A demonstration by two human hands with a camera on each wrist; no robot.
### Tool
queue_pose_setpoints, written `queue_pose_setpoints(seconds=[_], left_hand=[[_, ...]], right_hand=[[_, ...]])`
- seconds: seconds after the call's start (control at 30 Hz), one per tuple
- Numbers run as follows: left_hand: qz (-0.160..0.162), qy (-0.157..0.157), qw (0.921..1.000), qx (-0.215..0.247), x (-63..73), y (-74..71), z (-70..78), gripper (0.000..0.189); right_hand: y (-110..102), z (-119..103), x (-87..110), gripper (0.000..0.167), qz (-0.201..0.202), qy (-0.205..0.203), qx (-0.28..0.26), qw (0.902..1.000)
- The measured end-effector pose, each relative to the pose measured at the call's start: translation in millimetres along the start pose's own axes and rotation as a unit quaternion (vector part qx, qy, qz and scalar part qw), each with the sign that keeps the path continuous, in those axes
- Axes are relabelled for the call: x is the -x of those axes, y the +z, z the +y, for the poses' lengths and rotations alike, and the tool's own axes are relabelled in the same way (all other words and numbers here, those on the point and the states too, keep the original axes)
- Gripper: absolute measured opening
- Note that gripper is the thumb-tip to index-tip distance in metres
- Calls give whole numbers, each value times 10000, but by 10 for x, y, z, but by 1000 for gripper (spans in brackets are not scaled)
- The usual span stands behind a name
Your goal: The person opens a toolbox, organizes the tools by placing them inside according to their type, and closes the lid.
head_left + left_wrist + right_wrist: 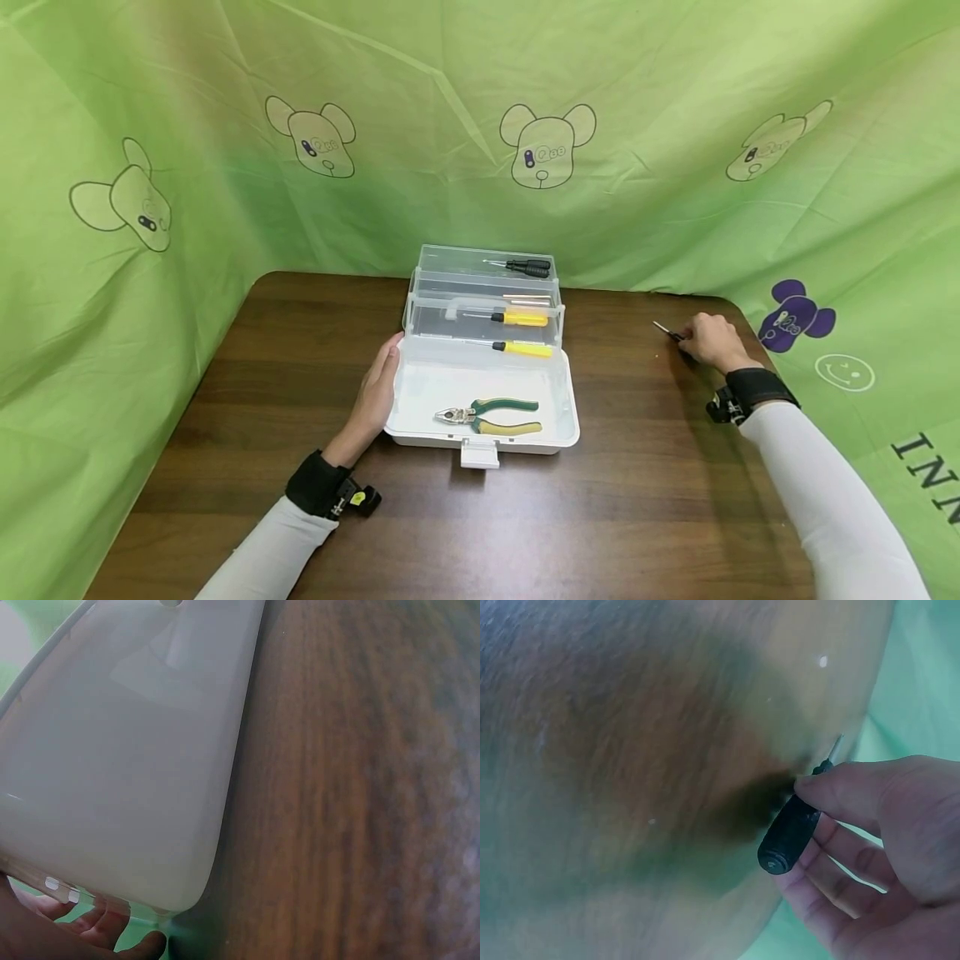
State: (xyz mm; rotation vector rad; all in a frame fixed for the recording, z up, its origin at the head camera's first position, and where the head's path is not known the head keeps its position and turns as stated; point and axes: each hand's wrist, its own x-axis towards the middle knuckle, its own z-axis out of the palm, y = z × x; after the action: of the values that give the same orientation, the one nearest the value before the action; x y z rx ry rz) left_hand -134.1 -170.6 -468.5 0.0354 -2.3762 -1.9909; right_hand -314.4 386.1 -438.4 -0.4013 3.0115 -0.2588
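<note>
A white toolbox [412, 425] stands unfolded on the table, its clear trays raised at the back. My left hand [377, 392] rests along the box's left side, with fingers [105, 926] at the rear corner in the left wrist view. Out at the table's far right, my right hand [712, 340] pinches a small screwdriver by its black handle [789, 834]. The thumb presses one side of that handle and the fingers lie behind it; the thin metal shaft [835, 748] points away. Pliers [480, 417] with green and yellow grips lie in the toolbox's base.
Two yellow-handled screwdrivers [525, 318] lie in the trays. The top tray holds black-handled tools [528, 267], and thin metal rods [527, 300] lie below them. The toolbox's front latch [479, 453] hangs down. A green printed cloth [420, 192] surrounds the wooden table [615, 517].
</note>
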Motion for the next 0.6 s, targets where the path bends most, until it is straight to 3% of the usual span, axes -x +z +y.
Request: queue_pose_setpoints(seconds=[0.6], left_hand=[[-9, 3, 10000, 50, -6, 2, 3, 56]], right_hand=[[-214, -347, -59, 11, 263, -577, 36, 9980]])
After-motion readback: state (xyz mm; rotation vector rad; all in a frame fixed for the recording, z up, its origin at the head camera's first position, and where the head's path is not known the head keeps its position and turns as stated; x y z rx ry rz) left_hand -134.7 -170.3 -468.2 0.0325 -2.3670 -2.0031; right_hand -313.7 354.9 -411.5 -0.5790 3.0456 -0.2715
